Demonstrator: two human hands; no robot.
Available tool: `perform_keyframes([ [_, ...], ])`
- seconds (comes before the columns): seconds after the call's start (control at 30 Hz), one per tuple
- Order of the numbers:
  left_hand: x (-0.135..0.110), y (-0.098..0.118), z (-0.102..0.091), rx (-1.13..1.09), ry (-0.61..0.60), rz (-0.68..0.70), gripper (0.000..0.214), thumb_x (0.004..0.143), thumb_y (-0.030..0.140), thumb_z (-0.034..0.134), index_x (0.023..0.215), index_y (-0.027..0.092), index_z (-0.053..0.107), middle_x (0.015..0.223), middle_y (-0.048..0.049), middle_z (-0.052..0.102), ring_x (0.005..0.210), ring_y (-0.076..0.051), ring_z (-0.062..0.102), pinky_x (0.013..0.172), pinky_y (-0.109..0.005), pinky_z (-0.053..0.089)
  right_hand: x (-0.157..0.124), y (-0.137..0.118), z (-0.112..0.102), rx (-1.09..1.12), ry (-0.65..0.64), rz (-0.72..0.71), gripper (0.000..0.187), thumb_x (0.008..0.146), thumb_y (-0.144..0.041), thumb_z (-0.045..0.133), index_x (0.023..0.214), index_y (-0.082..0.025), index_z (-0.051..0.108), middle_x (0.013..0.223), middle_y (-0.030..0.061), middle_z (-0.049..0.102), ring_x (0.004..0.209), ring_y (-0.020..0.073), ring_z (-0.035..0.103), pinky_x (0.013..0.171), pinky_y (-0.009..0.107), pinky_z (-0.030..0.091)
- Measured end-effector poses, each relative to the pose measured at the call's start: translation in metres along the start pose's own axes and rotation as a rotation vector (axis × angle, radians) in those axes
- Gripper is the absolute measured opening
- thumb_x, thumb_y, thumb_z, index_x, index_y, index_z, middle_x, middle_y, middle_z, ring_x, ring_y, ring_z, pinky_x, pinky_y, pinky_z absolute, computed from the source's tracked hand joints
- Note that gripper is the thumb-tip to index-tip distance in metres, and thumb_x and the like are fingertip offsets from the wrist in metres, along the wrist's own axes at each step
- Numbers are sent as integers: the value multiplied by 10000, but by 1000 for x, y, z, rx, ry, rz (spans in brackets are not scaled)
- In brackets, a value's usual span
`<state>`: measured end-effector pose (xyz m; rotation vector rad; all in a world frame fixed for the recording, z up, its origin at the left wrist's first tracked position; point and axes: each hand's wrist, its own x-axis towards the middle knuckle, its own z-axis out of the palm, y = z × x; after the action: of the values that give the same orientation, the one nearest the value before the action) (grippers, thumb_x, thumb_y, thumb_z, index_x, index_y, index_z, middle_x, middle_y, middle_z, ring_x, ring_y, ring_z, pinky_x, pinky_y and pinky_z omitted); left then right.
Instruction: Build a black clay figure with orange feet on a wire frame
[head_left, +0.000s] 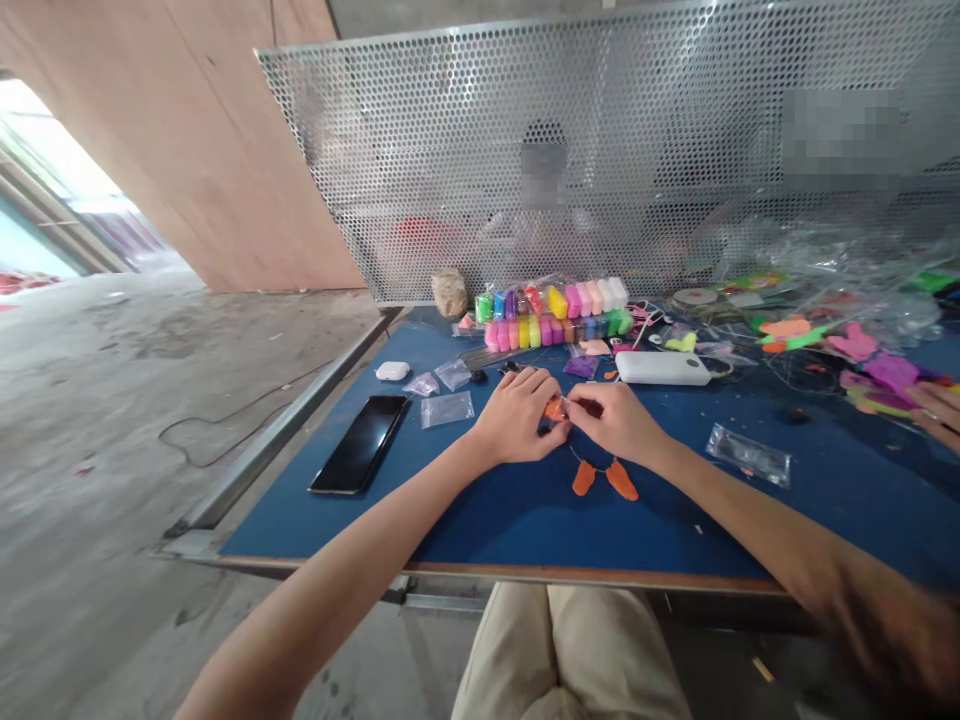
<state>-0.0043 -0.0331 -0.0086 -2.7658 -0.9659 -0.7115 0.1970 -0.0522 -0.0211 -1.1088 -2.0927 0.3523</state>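
Fingertips of the left hand (pixel 517 415) and right hand (pixel 619 420) both pinch one orange clay piece (pixel 553 408) above the blue table (pixel 525 530). Two orange clay bits (pixel 584 477) lie at 6 o'clock from it, a black phone (pixel 360 443) at 9, a white power bank (pixel 661 368) at 1, and coloured clay packs (pixel 555 312) at 12.

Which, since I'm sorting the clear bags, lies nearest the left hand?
The flat bag between the phone and the left hand; two small bags lie farther back, the long bag beyond the right hand.

Matt blue table (pixel 480 520); glossy phone (pixel 360 443); clay (pixel 553 408), seemingly soft.
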Motion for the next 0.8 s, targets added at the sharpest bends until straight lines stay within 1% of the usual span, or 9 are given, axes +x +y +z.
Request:
perform_keyframes([
  [0.1, -1, -4, -3, -109, 10, -21, 184, 888, 356, 520, 971, 192, 528, 994, -74, 603, 938, -242, 536, 836, -379, 438, 1, -1, 1, -82, 46, -130, 189, 941, -204, 516, 754, -212, 545, 750, 11, 591, 711, 164, 538, 677, 303, 393],
  [0.2, -1, -8, -3, -213, 19, -43, 118, 902, 265, 469, 974, 197, 533, 1006, -70, 605, 950, -228, 540, 832, -350, 463, 1, -2, 1, -142, 40, -214, 177, 939, -168, 503, 768, -215, 517, 749, 9, 540, 722, 167, 515, 696, 308, 394],
  [0.3, 0, -7, 0, -257, 56, -84, 138, 864, 183, 461, 976, 201, 540, 1028, -71, 609, 985, -228, 548, 832, -340, 474, 0, -3, 2, -159, 48, -256, 185, 926, -144, 505, 757, -218, 494, 732, 2, 509, 706, 164, 493, 692, 308, 390],
  [0.37, 1, -7, 2, -277, 69, -77, 180, 832, 142, 460, 983, 198, 541, 1038, -74, 611, 994, -226, 556, 847, -338, 476, -1, -4, 3, -158, 60, -286, 197, 922, -138, 506, 744, -219, 483, 726, 1, 499, 703, 163, 484, 692, 308, 386],
  [0.57, 3, -14, 3, -344, 25, -17, 264, 809, 86, 441, 1020, 197, 554, 1045, -67, 636, 981, -214, 577, 858, -328, 475, -2, -3, 7, -152, 71, -334, 222, 914, -136, 501, 711, -220, 472, 698, -3, 477, 689, 163, 462, 685, 311, 381],
  [0.63, 3, -19, 2, -368, 25, -3, 228, 831, 123, 477, 1028, 194, 568, 1041, -69, 641, 992, -222, 577, 894, -342, 473, -1, -1, 7, -132, 59, -329, 212, 898, -124, 507, 712, -220, 475, 697, -5, 487, 681, 160, 470, 677, 308, 380],
  [0.7, 2, -25, -1, -405, 9, 33, 211, 866, 237, 568, 1069, 183, 586, 1056, -84, 642, 1000, -237, 580, 922, -362, 470, 0, 4, 5, -117, 63, -304, 202, 889, -116, 511, 719, -221, 476, 704, -6, 498, 683, 158, 486, 675, 303, 384],
  [0.77, 0, -31, -2, -470, -46, 66, 360, 870, 395, 654, 1139, 164, 594, 1078, -99, 648, 979, -241, 593, 905, -360, 473, 2, 9, 1, -122, 94, -257, 192, 898, -123, 505, 735, -221, 476, 721, -6, 501, 681, 155, 492, 662, 299, 382],
  [0.8, 0, -33, -2, -505, -86, 64, 407, 880, 459, 656, 1144, 154, 603, 1050, -95, 657, 931, -228, 601, 863, -343, 476, 3, 12, -2, -134, 116, -232, 185, 905, -131, 501, 746, -222, 477, 729, -5, 501, 678, 155, 492, 654, 298, 380],
])
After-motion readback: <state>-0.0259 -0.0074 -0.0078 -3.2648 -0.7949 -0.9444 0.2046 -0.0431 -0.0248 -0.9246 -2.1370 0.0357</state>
